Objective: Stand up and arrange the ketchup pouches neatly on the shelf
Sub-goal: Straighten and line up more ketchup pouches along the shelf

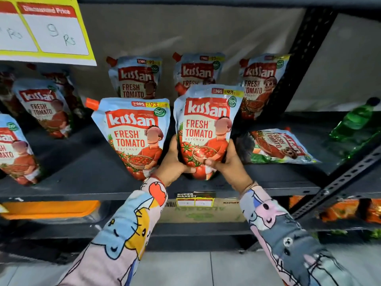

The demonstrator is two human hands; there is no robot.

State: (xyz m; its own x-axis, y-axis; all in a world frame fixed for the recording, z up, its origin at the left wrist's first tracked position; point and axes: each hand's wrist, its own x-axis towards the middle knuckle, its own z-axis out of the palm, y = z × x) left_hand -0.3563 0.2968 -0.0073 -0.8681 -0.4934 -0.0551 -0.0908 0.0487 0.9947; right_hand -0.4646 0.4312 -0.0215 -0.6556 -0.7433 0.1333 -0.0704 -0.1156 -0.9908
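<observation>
Both hands, left [174, 162] and right [227, 164], pinch the bottom of a glossy blue-and-red plastic ketchup pouch [206, 129], upright at the dark metal shelf [86, 172] front. Eight pouches visible; one lies flat [278, 146] right of the hands.

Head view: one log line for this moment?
left hand: gripping held pouch | right hand: same | held pouch: upright, front row | flat pouch: lying, right | shelf

On the shelf [86, 174], the held pouch [203, 129] stands centre frame, another upright pouch [134, 135] just left of it. Three pouches (all upright) stand behind; at right, one pouch [278, 146] lies flat.
</observation>
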